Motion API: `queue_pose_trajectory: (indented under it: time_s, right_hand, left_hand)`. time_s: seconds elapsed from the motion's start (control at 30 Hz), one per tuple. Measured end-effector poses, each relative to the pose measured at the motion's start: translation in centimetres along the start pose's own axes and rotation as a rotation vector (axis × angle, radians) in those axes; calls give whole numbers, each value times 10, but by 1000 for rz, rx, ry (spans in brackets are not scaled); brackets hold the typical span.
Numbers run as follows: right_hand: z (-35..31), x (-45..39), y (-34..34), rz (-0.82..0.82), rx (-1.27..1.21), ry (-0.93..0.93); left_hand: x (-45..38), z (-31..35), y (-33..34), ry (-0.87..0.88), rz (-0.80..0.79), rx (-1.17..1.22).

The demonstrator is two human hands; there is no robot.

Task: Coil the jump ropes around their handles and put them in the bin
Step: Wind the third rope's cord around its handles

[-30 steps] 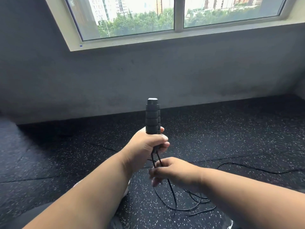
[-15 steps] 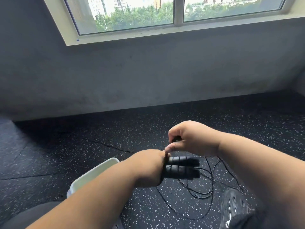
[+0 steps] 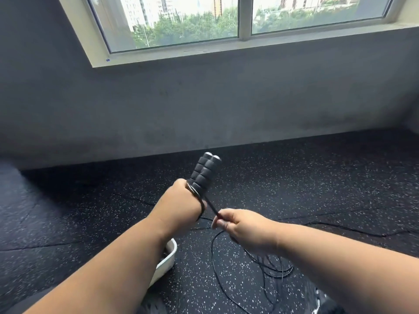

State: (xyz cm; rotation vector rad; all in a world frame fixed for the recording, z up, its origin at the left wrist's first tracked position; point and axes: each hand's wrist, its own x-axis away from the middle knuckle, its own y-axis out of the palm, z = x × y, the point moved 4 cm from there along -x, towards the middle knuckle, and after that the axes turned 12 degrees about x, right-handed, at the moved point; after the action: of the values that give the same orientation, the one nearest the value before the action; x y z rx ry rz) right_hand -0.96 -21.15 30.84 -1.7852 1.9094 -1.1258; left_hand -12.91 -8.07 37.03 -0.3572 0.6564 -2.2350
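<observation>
My left hand (image 3: 181,205) grips two black ribbed jump-rope handles (image 3: 204,172) held side by side, pointing up and to the right. A turn of thin black rope lies across the back of that hand. My right hand (image 3: 240,225) pinches the rope just below the handles and holds it taut. The loose rope (image 3: 272,268) trails in loops on the floor under my right forearm. A white bin (image 3: 169,257) stands on the floor beneath my left forearm, mostly hidden by it.
The floor (image 3: 294,189) is black speckled rubber matting with seams. A grey wall (image 3: 204,105) rises behind it under a wide window (image 3: 226,19). A dark shoe (image 3: 322,300) shows at the lower right edge.
The handles have swung from lying sideways to pointing up and right. My right hand has dropped from above the handles to below them, drawing the rope over my left hand.
</observation>
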Motion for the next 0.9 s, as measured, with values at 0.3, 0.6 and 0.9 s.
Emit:
queue_pose_trajectory:
  time_s: [0.3,0.6,0.9]
  right_hand:
    - [-48,30,-53,101,711,-209]
    - [-42,39,-75,-107,-187,-154]
    - [-39,28,-92,157,-11,-136]
  left_hand:
    - [17,-29,29,-21,-411,-676]
    - [38,-2,57,137,-575,-466]
    - [41,12,47,146,-593,-352]
